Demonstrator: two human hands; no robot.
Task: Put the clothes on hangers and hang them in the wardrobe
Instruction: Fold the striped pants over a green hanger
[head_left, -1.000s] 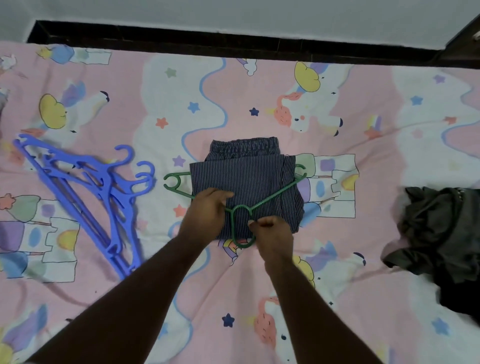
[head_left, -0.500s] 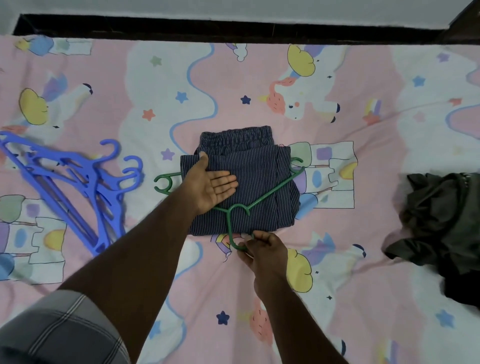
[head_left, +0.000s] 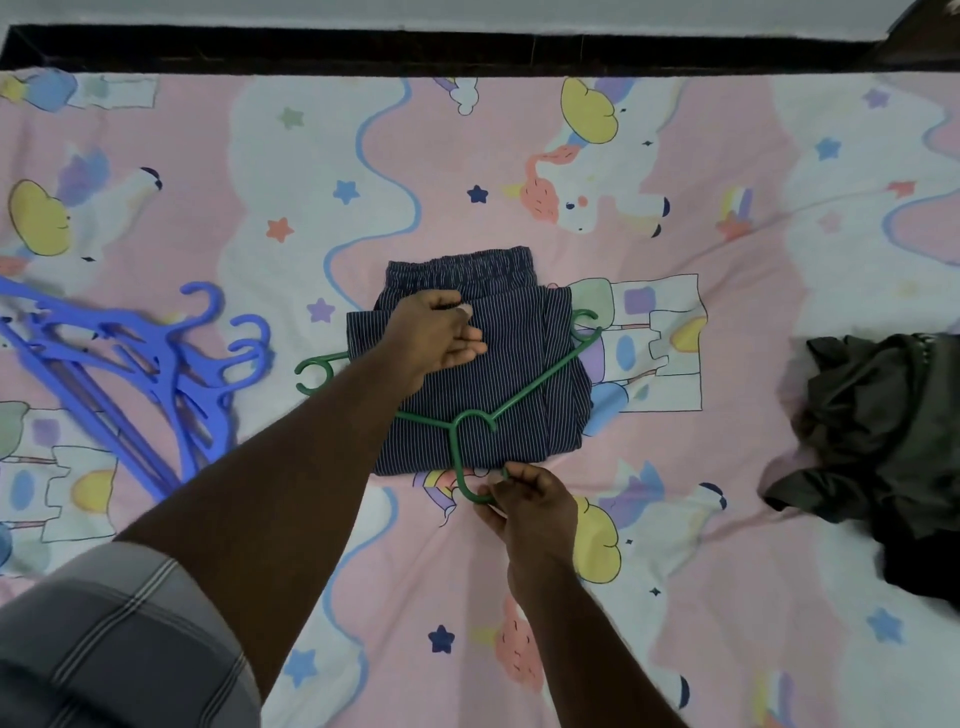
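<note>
Early in the task, by the look of it. Striped navy trousers (head_left: 483, 364), folded, lying near the middle of the bed sheet (head_left: 727, 597), waistband toward the far edge, threaded on a green hanger (head_left: 530, 387): one arm crossing on top of the cloth, both tips poking out past the left and right sides of the fold, hook pointing toward the near edge. Right hand (head_left: 527, 506) pinching that hook just off the near edge of the trousers. Left hand (head_left: 439, 335) resting on the upper part of the fold, fingers mostly straight and loosely spread, thumb up toward the waistband, gripping nothing as far as can be seen. So probably one garment nearly hung but not yet lifted off the bed.

Left to do: a crumpled dark garment (head_left: 883, 431) at the right edge of the sheet, not on any hanger, and a heap of blue hangers (head_left: 156, 374) at the left edge, unused. Nothing carried to a wardrobe yet.

No wardrobe in view. Lower bar of the green hanger hidden inside the fold. Dark heap cut off at the right, so unclear whether one piece or several. Blue hangers overlapping and a little blurred, count uncertain. Plaid sleeve (head_left: 104, 649) at the near left corner.
</note>
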